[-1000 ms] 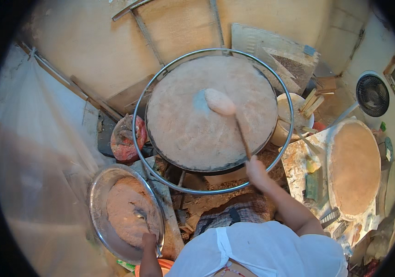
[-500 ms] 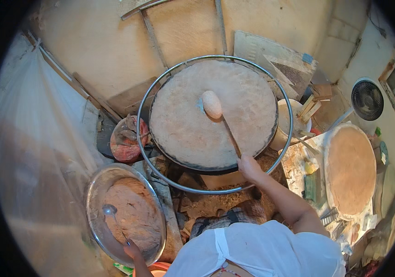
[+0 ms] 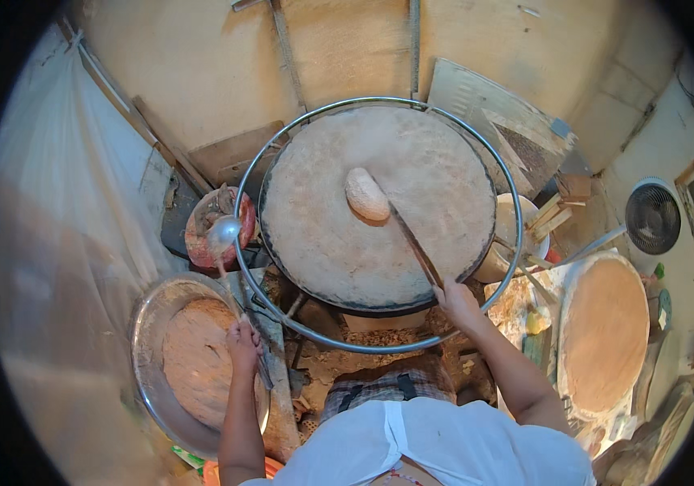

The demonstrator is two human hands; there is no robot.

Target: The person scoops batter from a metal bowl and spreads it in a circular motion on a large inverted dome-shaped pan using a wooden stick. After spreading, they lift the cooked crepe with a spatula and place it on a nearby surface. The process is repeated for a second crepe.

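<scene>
My left hand (image 3: 244, 348) is closed around the handle of a metal ladle (image 3: 224, 232), raised over the far rim of a wide metal basin (image 3: 143, 364). Pinkish-brown batter or soft dough (image 3: 201, 360) fills much of the basin. In front of me is a large round griddle (image 3: 322, 251) with a pale, dusty top. Gripped in my right hand (image 3: 458, 303), at its near right edge, is a long flat wooden spatula (image 3: 418, 251). A pale oval lump of dough (image 3: 365, 194) sits near the griddle's middle, against the spatula's far part.
A metal hoop (image 3: 347, 347) rings the griddle. At right, a large round brown flatbread (image 3: 604, 336) lies on a board. A fan (image 3: 652, 217) stands beyond it. A red bag or bucket (image 3: 201, 247) is left of the griddle; plastic sheeting (image 3: 71, 243) hangs farther left.
The ladle has come up out of the basin, moving away from me as my left hand rose. The spatula and dough lump have shifted slightly on the griddle. My view has moved a little.
</scene>
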